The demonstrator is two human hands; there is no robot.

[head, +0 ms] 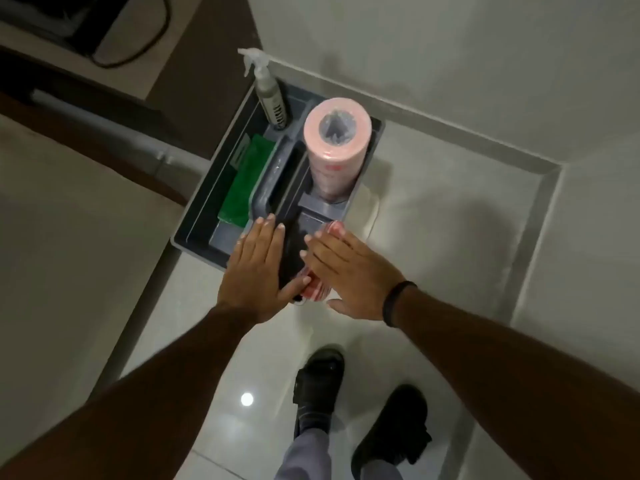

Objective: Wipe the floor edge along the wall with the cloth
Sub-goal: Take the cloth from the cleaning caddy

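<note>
A red-and-white striped cloth [313, 289] shows in part under my hands, at the near right corner of a grey caddy [194, 233] standing on the floor. My right hand [349, 268] is spread flat over the cloth with its fingers straight, hiding most of it. My left hand [258, 268] is also flat with fingers apart, just left of it, and its thumb tip reaches the cloth. Whether either hand presses on the cloth cannot be told. The floor edge [450, 133] runs along the white wall behind the caddy and turns at a corner on the right.
The caddy holds a spray bottle [268, 95], a pink roll of wipes [336, 147] and a green cloth [244, 181]. A bed with a brown frame [69, 209] fills the left. My two black shoes [320, 386] stand on the glossy tiles.
</note>
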